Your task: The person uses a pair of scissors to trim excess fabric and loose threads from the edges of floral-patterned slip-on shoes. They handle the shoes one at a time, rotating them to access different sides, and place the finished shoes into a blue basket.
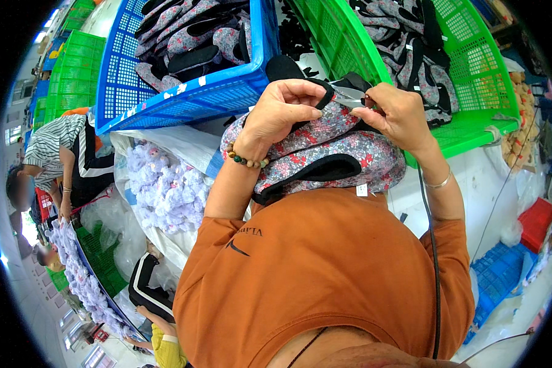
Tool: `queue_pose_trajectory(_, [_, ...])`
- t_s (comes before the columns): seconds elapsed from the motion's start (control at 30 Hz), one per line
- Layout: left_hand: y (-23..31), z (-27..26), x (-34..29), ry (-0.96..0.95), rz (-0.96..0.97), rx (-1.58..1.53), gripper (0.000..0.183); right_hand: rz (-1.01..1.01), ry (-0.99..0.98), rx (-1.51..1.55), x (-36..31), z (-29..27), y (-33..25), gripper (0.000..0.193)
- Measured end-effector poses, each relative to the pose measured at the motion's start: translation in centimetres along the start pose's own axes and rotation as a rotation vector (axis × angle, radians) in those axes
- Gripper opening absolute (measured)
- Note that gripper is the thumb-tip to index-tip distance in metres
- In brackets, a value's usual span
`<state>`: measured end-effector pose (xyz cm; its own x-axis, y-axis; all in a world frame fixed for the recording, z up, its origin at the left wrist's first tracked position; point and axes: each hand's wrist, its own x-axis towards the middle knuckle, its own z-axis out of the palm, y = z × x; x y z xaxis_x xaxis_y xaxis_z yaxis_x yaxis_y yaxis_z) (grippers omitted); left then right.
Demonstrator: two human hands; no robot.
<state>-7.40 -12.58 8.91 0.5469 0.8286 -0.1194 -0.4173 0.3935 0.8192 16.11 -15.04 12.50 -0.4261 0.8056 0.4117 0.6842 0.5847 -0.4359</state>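
My left hand (276,119), a beaded bracelet on its wrist, pinches the black edge of a floral slipper (331,126) between thumb and fingers. In my right hand (398,113) is a small pair of metal scissors (348,99); the blades point left and reach the black trim beside my left fingertips. My right fingers hide most of the handles. More slippers of the same grey and red flowered cloth lie stacked against my body, the lowest slipper (325,170) showing a black-bound opening. A small white tag (362,190) hangs from its lower edge.
A blue crate (184,101) of slippers stands ahead left, a green crate (466,132) of slippers ahead right. Beside my left arm sits a white sack (153,227) with fluffy lilac pieces (165,187). Two people work at far left near a lilac-covered table (89,288). A dark cable (432,245) hangs along my right.
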Motion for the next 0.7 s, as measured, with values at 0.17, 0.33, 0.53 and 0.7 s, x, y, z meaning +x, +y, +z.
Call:
queue_pose_trajectory(0.17, [-0.1,-0.3,-0.3,-0.037,0.000,-0.033,0.034,-0.054,0.023,-0.027,0.7,0.3,-0.3,0.037])
queue_pose_trajectory(0.33, [-0.1,-0.4,-0.4,-0.057,0.029,-0.051,0.035,0.004,0.060,-0.027,0.6,0.8,0.1,0.036])
queue_pose_trajectory(0.53, [0.0,-0.7,-0.4,-0.069,0.012,-0.116,0.035,-0.041,0.032,-0.081,0.5,0.0,-0.4,0.036])
queue_pose_trajectory(0.7, [-0.3,-0.9,-0.3,-0.086,0.026,-0.159,0.035,-0.080,0.057,-0.124,0.8,0.2,-0.5,0.036])
